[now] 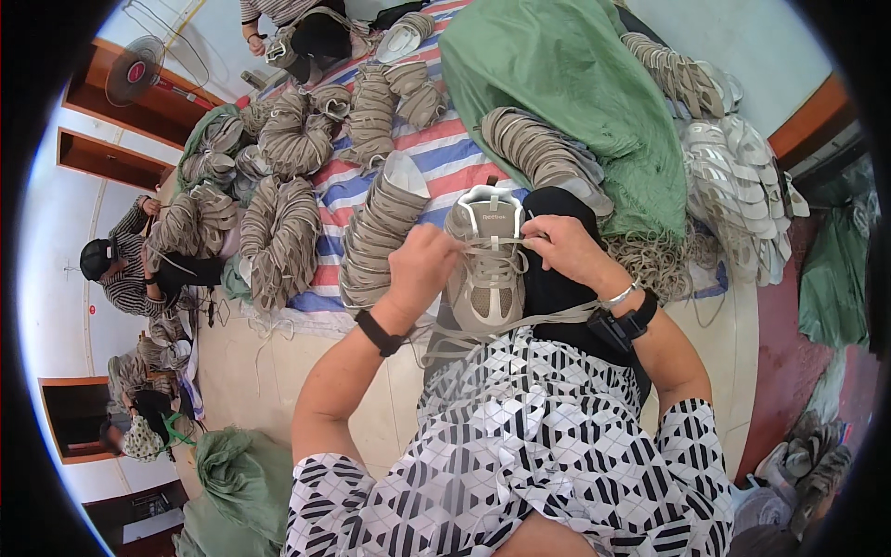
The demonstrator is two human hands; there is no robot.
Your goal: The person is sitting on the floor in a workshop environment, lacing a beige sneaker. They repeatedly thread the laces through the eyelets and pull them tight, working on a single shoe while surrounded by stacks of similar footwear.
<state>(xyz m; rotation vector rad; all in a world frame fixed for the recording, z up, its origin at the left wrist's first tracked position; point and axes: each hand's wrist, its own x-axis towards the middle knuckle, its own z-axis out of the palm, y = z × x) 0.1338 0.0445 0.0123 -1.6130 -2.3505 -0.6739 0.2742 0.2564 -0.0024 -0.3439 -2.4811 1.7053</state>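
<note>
A beige and white shoe upper (pixel 484 269) rests on my lap, its tongue pointing away from me. Beige shoelace (pixel 492 243) crosses the front of it. On the left side, my left hand (pixel 422 265) is closed in a pinch on the lace. Opposite it, my right hand (pixel 568 246) pinches the lace between thumb and finger, and a thin dark tool tip shows by its fingers. Loose lace ends trail across my lap below the toe. Just left of my left hand stands a curved stack of shoe uppers (pixel 380 237).
Bundled uppers (pixel 278 241) lie on a striped sheet (pixel 436 153). A green sack (pixel 566 93) and a lace heap (pixel 650 265) are at right, beside more uppers (pixel 738 186). Co-workers (pixel 130 260) sit at left; another person (pixel 306 28) is at the far side.
</note>
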